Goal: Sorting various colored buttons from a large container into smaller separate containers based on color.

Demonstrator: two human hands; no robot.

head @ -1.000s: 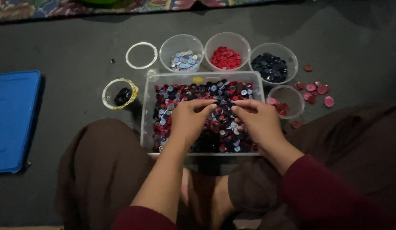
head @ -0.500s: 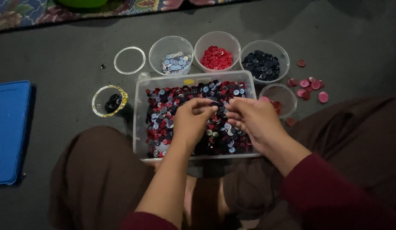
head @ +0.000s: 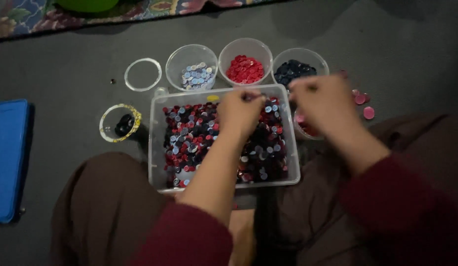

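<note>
Far left, on grey floor point(head: 66, 64): blue lid point(head: 9, 157), flat, partly cut by frame edge. Next right: clear cup point(head: 119, 123) with yellow-marked rim, dark pieces inside. Above it: empty clear ring point(head: 142, 74). Behind bin, row of three clear cups: pale blue buttons point(head: 192, 66), red buttons point(head: 245, 61), dark buttons point(head: 299, 66). Fourth cup point(head: 305, 128) with pink-red buttons just beside bin's right wall, mostly hidden by right hand. Loose pink buttons point(head: 363, 104) on floor further right. Patterned rug point(head: 27, 17) along top edge.

Centre: clear rectangular bin point(head: 157, 143), between the knees, filled with mixed red, blue and dark buttons point(head: 189, 138). Long axis roughly left to right, slightly skewed, far edge toward cup row. Left forearm across the bin's middle, hiding part of the contents.

Left hand point(head: 241, 111): over far edge of bin, near red cup. Grip pressed together at fingertips, apparently pinching something small; item not resolvable.

Right hand point(head: 320, 103): raised above bin's right far corner, in front of dark cup and over pink cup, blurred. Grip curled closed; held item, if any, cannot be told.

Dark red sleeves and brown clothing across bottom of view.
</note>
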